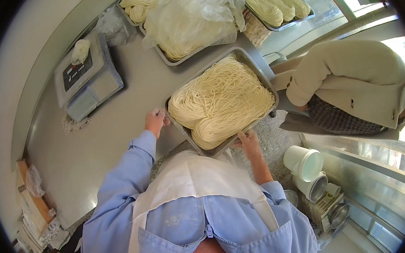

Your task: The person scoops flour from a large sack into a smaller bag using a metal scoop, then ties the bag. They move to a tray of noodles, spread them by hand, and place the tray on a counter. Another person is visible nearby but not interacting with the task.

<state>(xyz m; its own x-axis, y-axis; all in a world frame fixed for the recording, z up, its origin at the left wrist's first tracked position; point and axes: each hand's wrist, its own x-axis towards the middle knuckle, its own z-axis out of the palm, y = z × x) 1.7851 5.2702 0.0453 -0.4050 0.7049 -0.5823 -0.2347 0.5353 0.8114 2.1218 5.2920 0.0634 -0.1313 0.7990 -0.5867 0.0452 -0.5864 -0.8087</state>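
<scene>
A metal tray heaped with fresh pale noodles is tilted across the view in front of my apron. My left hand grips the tray's left rim. On the near right side, my right hand holds the rim, its thumb and a finger showing. The noodles lie in folded bundles, looser toward the far side. Part of the tray is over the stainless steel table, and its near right part is above the speckled floor.
Behind it stand another noodle tray under a plastic bag and a long noodle tray. A scale-like box sits left on the table. A person in a beige coat is close at right, above stacked white buckets.
</scene>
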